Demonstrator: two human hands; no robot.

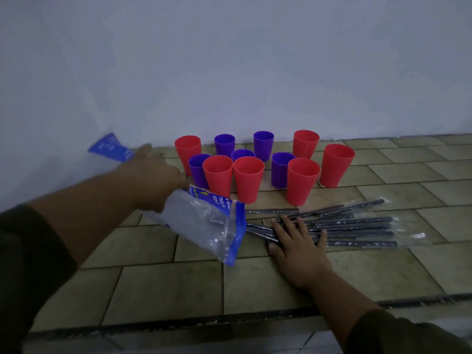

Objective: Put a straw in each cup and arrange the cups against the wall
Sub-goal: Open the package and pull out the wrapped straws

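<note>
Pressing flat on the dark straws (357,227), R hand (298,244) has grip wide, fingers spread; straws fan out to the right from under it, mid worktop (153,284). L hand (153,175) holds plastic bag (204,226) just left of straws. Red & purple cups (249,182) stand upright near back edge, by wall (229,60).
</note>
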